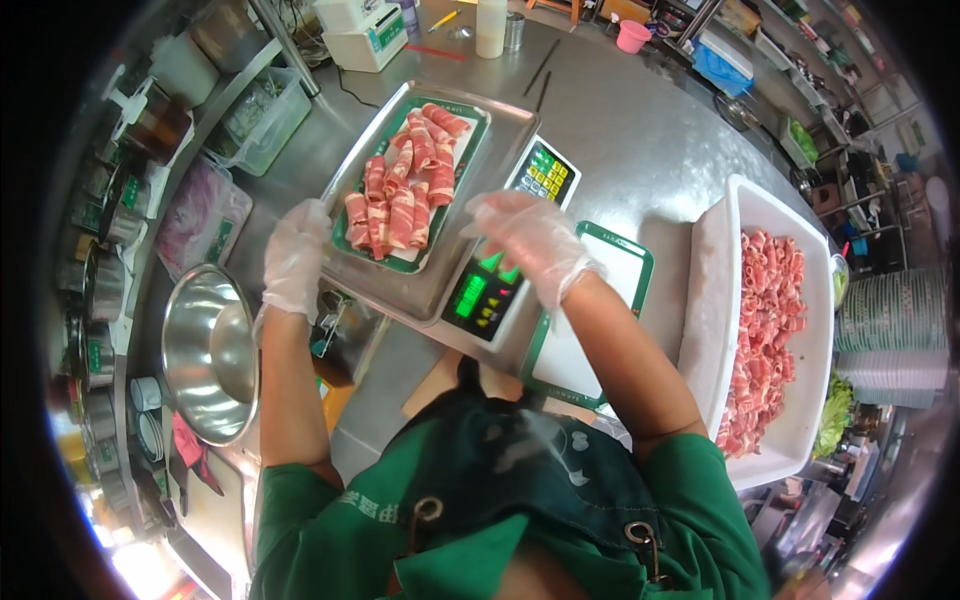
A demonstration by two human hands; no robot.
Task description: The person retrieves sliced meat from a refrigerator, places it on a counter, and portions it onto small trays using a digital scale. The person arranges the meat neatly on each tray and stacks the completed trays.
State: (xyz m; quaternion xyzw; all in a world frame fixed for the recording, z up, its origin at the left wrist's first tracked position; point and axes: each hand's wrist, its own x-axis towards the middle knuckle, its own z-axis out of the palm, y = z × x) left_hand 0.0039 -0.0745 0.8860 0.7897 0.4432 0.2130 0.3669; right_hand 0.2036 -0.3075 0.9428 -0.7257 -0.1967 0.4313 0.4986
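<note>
Rolled slices of marbled raw meat [405, 187] lie in a green-rimmed rectangular plate [412, 264], which rests on the metal pan [510, 124] of a digital scale. My left hand [294, 259], in a clear plastic glove, is at the pan's left edge beside the plate; whether it grips anything is hidden. Above the scale's lit keypad and display [480, 296] is my gloved right hand [525, 229], fingers bent, nothing visible in it. Partly under my right forearm lies a second green-rimmed plate [574, 330] with no meat showing. A white tub [772, 202] at the right holds many meat rolls [761, 337].
A steel bowl [211, 352] stands at the left, near a clear bin [281, 124] and a bag of pinkish contents [202, 217]. At the back are a white machine [364, 37], a bottle [491, 28] and dark chopsticks [541, 71]. Stacked plates [892, 315] stand far right.
</note>
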